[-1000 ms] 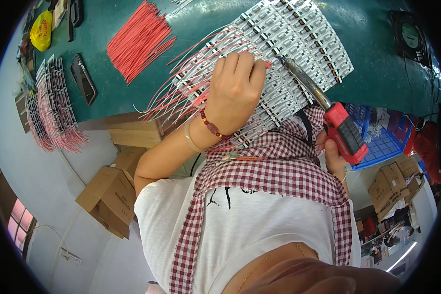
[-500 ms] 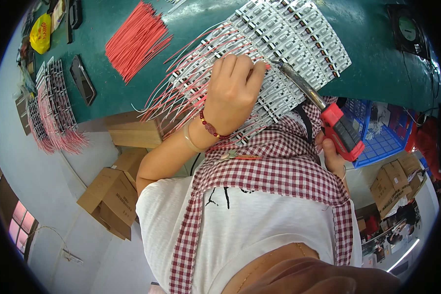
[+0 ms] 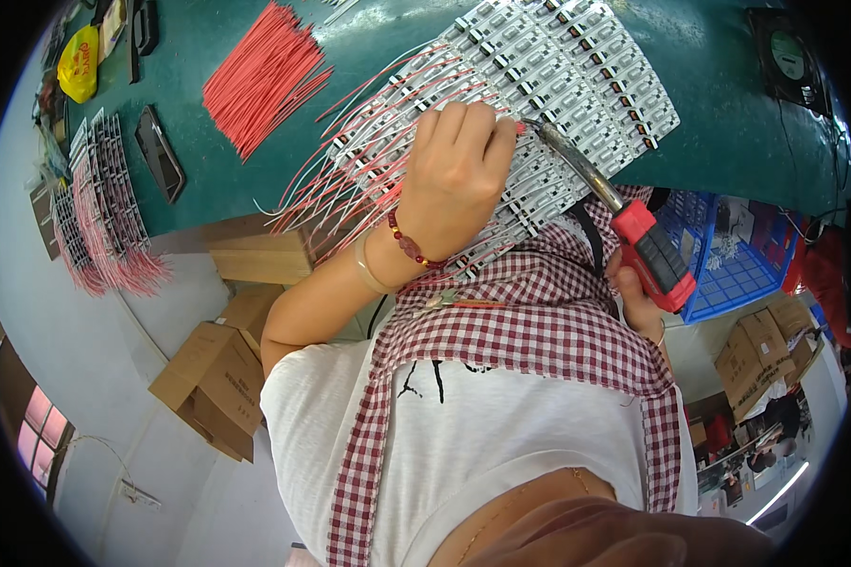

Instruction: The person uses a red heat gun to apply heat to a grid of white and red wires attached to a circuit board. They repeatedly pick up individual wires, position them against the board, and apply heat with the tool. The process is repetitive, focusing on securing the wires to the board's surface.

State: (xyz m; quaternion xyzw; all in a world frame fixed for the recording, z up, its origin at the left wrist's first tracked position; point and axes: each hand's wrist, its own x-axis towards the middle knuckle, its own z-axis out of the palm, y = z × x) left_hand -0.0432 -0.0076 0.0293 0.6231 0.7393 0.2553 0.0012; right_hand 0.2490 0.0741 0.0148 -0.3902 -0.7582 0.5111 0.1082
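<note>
Left hand (image 3: 459, 165): bunched over white rectangular circuit boards (image 3: 565, 80), upper centre; can't tell what's pinched
Right hand (image 3: 639, 298): gripping red-and-black-handled soldering iron (image 3: 631, 219), right of centre
Iron axis: slants up-left, tip just beside left hand

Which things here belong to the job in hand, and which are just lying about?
Part of the job:
soldering iron, held in the right hand
panel of boards, under the left hand
probably the loose red wires

Apparently lying about:
dark phone
yellow bag
cardboard boxes

Boards (image 3: 577, 66), red wires (image 3: 265, 80) on green table (image 3: 719, 142)
</note>
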